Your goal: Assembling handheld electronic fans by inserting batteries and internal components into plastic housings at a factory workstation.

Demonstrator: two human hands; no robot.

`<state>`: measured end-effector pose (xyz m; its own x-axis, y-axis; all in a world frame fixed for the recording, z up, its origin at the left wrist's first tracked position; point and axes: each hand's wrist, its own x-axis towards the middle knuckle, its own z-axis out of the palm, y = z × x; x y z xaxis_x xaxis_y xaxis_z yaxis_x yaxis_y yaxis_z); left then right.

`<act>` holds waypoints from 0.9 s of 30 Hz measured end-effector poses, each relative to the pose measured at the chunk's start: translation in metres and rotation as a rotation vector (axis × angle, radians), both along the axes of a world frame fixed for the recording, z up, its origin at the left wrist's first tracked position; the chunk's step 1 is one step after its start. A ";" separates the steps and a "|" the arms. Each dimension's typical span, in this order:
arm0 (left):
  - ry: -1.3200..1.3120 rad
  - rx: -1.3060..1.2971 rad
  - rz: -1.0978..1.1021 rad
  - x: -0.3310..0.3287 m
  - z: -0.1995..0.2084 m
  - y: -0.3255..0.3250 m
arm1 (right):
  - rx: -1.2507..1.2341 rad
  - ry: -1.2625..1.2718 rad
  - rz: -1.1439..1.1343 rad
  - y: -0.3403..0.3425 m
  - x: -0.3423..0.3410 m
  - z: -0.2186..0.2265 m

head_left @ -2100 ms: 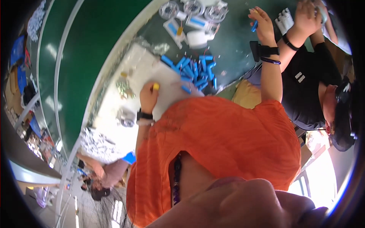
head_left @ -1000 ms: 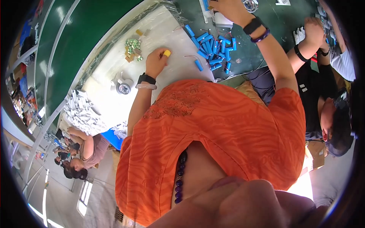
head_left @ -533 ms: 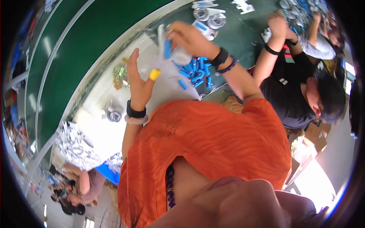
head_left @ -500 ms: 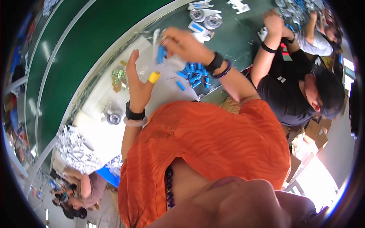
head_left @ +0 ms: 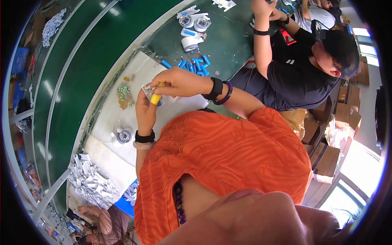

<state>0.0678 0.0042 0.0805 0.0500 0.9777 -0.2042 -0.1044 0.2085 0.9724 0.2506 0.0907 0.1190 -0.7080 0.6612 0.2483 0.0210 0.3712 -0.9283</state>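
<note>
My left hand [head_left: 145,113] and my right hand [head_left: 176,81] meet over the white work mat [head_left: 110,118], fingers closed on a small white plastic part [head_left: 147,87]. A yellow finger cover [head_left: 155,99] sits on my left thumb. Just beside that thumb a bit of a blue cylindrical cell [head_left: 159,103] shows; my fingers hide most of it, and whether it sits in the plastic part I cannot tell. Past my right wrist lies a heap of blue cells [head_left: 195,66] with thin wires. Small green circuit boards [head_left: 123,93] are piled left of my hands.
A round clear-lensed assembly [head_left: 123,136] stands on the mat near my left wrist. White plastic parts [head_left: 92,179] are heaped at lower left. Several finished-looking white units [head_left: 194,24] lie on the green table at the back. A co-worker in black [head_left: 298,61] sits at my right.
My right hand has come down and left to my left hand, bringing the white part and blue cell. My left hand has gone from spread to closed. The view has shifted slightly.
</note>
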 end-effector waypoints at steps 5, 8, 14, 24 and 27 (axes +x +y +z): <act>0.116 0.007 0.081 -0.006 0.021 -0.010 | 0.088 -0.177 -0.090 -0.014 0.011 0.002; -0.211 -0.117 0.120 -0.008 0.031 -0.017 | 0.575 -0.224 -0.264 -0.018 0.003 -0.013; -0.314 -0.168 0.198 -0.005 0.034 -0.018 | 0.640 -0.067 -0.412 -0.026 -0.002 -0.005; -0.197 0.023 0.063 0.003 0.042 -0.019 | 0.523 0.021 -0.302 -0.030 -0.009 -0.015; -0.128 0.020 0.022 0.004 0.051 -0.019 | 0.545 0.039 -0.330 -0.032 -0.010 -0.014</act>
